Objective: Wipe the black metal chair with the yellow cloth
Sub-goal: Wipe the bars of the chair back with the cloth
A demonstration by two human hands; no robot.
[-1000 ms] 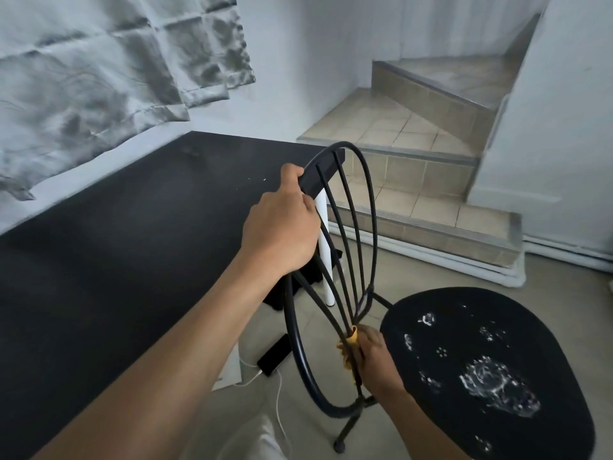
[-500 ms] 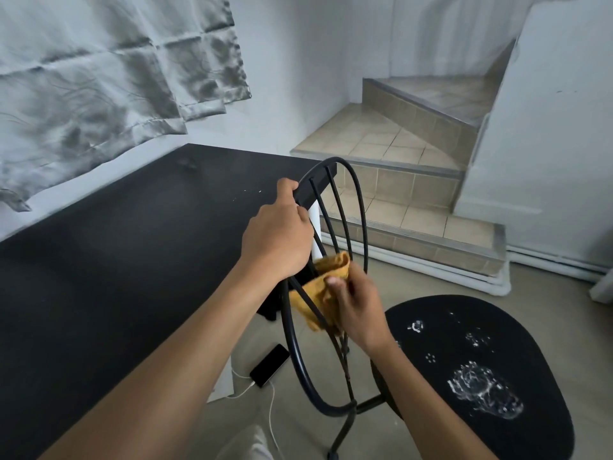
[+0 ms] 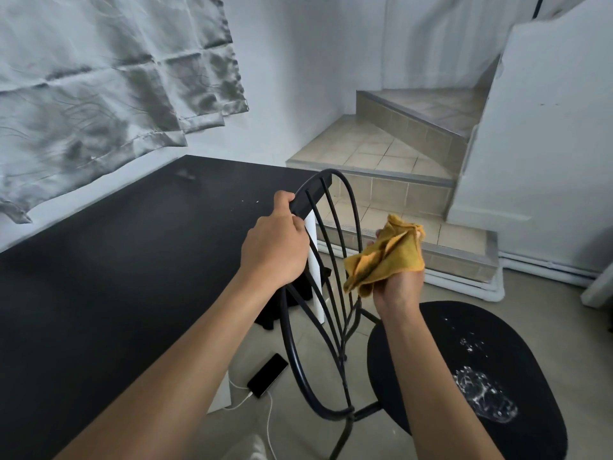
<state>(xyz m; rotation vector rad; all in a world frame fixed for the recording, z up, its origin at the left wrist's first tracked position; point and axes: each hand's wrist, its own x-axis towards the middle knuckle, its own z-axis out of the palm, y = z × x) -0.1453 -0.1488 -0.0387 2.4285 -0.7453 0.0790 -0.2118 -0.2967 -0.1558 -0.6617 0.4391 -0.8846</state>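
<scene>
Right hand point(image 3: 399, 283) lifted off backrest rods — now clear of black metal chair point(image 3: 335, 293), fist bunching yellow cloth point(image 3: 386, 257). Left hand point(image 3: 275, 249) clenched on backrest rim.

The chair point(image 3: 335, 293) is all black: the thin rods of the back and the round seat point(image 3: 530, 343), which has white foamy splotches point(image 3: 484, 393) on it. The cloth point(image 3: 391, 257) is mustard yellow. The bench point(image 3: 116, 260) is matte black with a white leg point(image 3: 315, 270). Stairs point(image 3: 391, 151) are beige tile, walls plain white. The curtain point(image 3: 99, 88) is silvery grey with a creased grid. Black phone point(image 3: 267, 375), white cable point(image 3: 265, 413).
</scene>
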